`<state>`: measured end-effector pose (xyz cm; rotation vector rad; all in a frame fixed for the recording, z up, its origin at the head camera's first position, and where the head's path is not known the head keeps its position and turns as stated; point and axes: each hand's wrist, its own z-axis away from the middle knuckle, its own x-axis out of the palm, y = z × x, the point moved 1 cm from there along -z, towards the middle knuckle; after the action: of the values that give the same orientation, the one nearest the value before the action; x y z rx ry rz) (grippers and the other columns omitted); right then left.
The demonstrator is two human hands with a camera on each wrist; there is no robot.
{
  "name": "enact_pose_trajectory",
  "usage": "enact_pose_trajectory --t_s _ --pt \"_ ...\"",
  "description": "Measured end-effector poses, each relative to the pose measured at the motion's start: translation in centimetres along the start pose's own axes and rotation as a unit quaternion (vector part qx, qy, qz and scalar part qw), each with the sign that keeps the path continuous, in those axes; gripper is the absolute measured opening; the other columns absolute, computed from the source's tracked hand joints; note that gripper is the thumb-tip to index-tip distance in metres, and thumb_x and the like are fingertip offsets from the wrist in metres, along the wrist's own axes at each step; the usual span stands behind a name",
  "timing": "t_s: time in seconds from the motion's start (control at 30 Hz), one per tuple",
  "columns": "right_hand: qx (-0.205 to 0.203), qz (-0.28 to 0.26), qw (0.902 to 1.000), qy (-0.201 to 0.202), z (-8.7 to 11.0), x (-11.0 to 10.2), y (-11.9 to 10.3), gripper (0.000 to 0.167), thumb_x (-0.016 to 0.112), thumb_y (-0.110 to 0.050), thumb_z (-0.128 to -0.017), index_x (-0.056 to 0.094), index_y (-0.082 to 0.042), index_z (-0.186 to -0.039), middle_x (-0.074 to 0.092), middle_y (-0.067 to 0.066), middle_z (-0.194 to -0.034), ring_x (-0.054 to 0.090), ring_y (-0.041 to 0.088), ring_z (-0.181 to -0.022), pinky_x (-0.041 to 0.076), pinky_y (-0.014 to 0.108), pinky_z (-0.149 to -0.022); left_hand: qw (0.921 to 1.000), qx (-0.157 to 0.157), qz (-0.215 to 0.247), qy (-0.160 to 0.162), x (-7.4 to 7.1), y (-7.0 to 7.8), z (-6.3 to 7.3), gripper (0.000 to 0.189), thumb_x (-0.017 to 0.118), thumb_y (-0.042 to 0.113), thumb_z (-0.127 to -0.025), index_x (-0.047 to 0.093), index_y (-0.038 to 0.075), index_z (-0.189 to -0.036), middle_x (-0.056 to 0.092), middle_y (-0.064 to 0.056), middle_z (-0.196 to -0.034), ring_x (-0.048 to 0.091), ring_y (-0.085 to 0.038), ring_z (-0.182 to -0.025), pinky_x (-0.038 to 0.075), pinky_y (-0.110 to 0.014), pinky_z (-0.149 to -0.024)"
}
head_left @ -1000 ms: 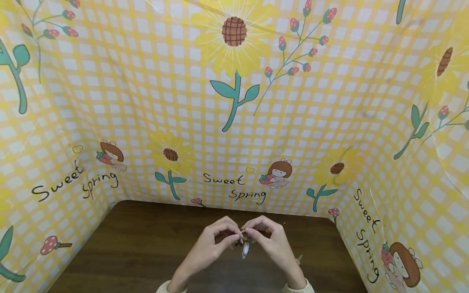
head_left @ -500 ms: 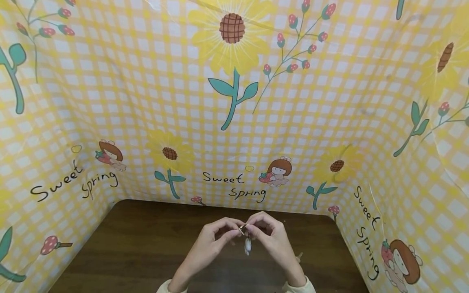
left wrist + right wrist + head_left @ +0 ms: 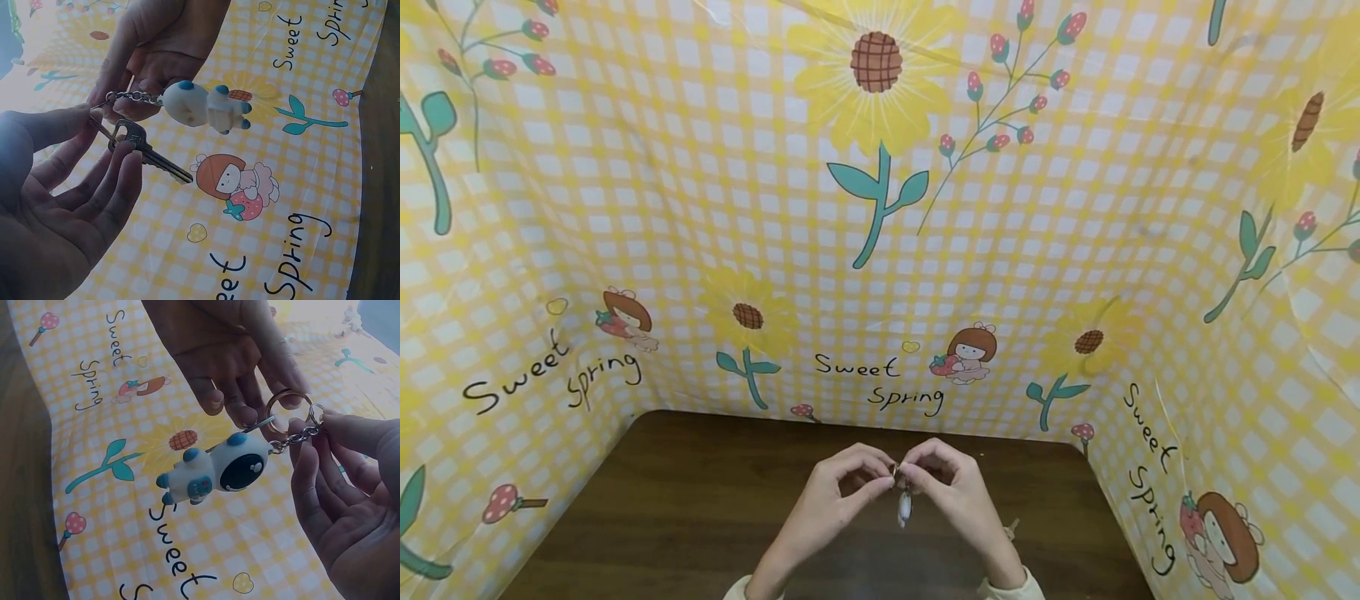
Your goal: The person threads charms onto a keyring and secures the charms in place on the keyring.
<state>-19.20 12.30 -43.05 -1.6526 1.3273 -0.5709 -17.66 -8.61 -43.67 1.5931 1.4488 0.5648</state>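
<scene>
Left hand [image 3: 841,490]: thumb and finger clamped on the gold ring [image 3: 269,406]; another fingertip touches the key [image 3: 164,164], which lies at the ring — threaded or not, cannot tell. Right hand [image 3: 953,485]: thumb and finger pinch the small ring [image 3: 317,411] at the end of the chain [image 3: 292,442]. The astronaut figure [image 3: 209,470] hangs from the chain, between the hands and off the table [image 3: 700,483].

Versus 0.5 s ago: fingertips of the two hands closer together; gold ring, then a visible hoop in the head view, now nearly edge-on. Figure hangs almost as before.

Edges: patterned cloth [image 3: 850,325] rises beyond the table's far edge and along both sides — tabletop extends left and right of the hands. Small pale object [image 3: 1012,527] just beside right forearm.
</scene>
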Motion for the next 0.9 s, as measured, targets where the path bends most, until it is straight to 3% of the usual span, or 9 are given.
enact_pose_trajectory --t_s 0.2,0.43,0.67,0.9 --pt "0.007 0.003 1.0000 -0.005 0.09 0.11 0.06 0.003 0.067 -0.002 -0.103 0.069 0.000 -0.104 0.071 0.020 -0.087 0.067 0.009 -0.079 0.060 0.029 -0.071 0.9997 0.005 -0.026 -0.003 0.11 0.04 0.01 0.003 0.075 0.014 -0.100 0.078 0.014 -0.099 0.073 -0.005 -0.114 0.069 -0.012 -0.092 0.060 -0.030 -0.073" --pt "0.025 0.011 0.9996 0.003 0.20 0.18 0.17 0.004 0.069 -0.005 -0.103 0.071 -0.001 -0.104 0.071 0.012 -0.087 0.067 0.008 -0.078 0.060 0.028 -0.072 0.9973 0.041 -0.061 0.001 0.28 -0.02 0.06 0.014 0.078 0.005 -0.096 0.077 0.019 -0.095 0.074 -0.003 -0.109 0.066 -0.009 -0.085 0.059 -0.027 -0.072" --pt "0.031 0.010 0.9995 0.000 0.34 0.12 0.35 0.005 0.067 -0.004 -0.104 0.071 0.000 -0.104 0.072 0.011 -0.089 0.066 0.008 -0.078 0.060 0.028 -0.071 0.9965 0.047 -0.069 0.000 0.35 0.01 0.21 0.015 0.078 0.003 -0.096 0.077 0.018 -0.096 0.073 0.000 -0.108 0.067 -0.011 -0.093 0.060 -0.030 -0.080" --pt "0.039 -0.006 0.9991 -0.014 0.35 0.12 0.34 0.007 0.067 -0.005 -0.104 0.070 0.001 -0.105 0.072 0.015 -0.092 0.070 0.010 -0.081 0.062 0.032 -0.074 0.9953 0.046 -0.084 0.009 0.39 0.06 0.15 0.008 0.078 0.012 -0.098 0.078 0.020 -0.097 0.073 0.006 -0.108 0.068 -0.014 -0.101 0.058 -0.036 -0.092"
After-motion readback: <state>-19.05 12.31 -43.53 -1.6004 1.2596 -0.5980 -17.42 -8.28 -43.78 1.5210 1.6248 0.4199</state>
